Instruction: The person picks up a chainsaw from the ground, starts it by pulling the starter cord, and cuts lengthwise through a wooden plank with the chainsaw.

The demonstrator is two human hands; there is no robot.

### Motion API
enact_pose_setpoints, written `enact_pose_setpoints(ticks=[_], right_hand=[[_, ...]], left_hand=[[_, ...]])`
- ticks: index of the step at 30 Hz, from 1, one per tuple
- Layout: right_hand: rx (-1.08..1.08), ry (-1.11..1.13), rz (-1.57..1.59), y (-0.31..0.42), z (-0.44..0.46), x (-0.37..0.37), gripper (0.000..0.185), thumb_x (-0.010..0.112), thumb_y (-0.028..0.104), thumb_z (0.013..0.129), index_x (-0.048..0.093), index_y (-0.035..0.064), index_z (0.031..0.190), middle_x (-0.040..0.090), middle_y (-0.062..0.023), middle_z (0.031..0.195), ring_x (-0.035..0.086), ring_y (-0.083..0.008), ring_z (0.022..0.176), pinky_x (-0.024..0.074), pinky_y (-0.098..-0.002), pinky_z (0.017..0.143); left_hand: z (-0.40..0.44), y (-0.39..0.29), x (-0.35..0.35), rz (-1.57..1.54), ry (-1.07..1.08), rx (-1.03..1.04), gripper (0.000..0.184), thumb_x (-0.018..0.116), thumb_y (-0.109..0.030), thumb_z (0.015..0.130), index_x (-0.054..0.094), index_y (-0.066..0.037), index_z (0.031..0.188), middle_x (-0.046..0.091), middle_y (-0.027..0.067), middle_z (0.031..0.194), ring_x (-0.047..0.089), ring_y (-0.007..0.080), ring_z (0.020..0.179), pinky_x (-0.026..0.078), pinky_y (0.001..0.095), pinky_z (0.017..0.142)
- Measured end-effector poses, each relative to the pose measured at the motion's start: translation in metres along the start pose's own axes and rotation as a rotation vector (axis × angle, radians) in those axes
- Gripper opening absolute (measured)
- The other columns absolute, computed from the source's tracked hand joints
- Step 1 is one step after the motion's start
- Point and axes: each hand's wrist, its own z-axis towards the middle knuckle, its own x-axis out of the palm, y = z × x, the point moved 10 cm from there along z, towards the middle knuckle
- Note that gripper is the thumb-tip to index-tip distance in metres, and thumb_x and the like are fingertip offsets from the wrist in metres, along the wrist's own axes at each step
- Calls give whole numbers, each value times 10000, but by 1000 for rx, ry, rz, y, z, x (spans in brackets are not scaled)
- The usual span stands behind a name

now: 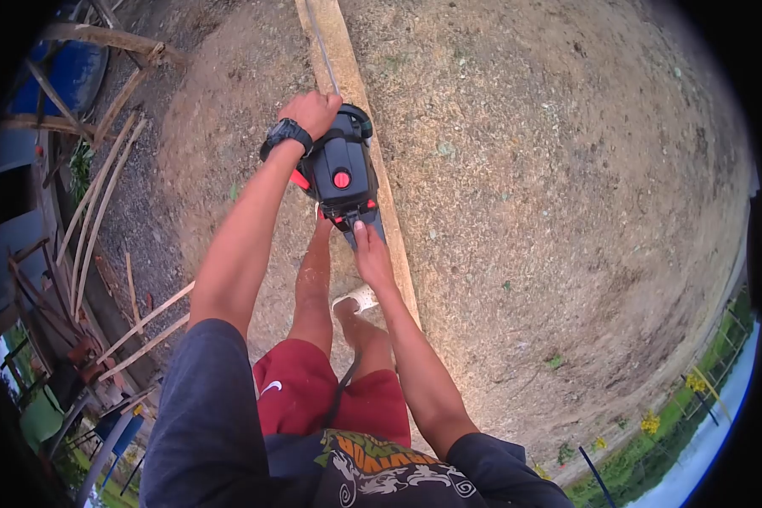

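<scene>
Nearest is the person's dark printed shirt, then red shorts with a small white mark. The right hand grasps the rear handle of a chainsaw, thumb on top. The saw's dark body, with a round red cap, sits in front of the shins, over the left edge of a long wooden board. The left hand, a black watch at its wrist, is closed around the front handle. Beyond it the thin guide bar points away along the board; whether it is cutting into the wood cannot be told.

Below, a pale shoe stands beside the board on bare brown ground. Farther off to the left lie slender wooden poles, near a blue object. At the far right, yellow flowers grow among greenery.
</scene>
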Motion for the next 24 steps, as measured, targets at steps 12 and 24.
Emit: enact_pose_setpoints(ticks=[12,24], right_hand=[[54,63,43,-46,-42,2,590,349,529,1074,571,55,1346,675,-319,1137,604,-533,1105,461,-552,935],[2,34,67,29,35,11,595,339,546,1072,558,78,1368,670,-326,1154,594,-541,1124,455,-574,949]], left_hand=[[-59,-13,15,-70,21,-114,592,410,-457,951,764,16,982,707,311,1033,681,480,1009,531,524,930],[52,27,-6,-52,16,-53,573,414,-444,933,744,14,1025,695,308,1059,665,495,1030,527,522,934]])
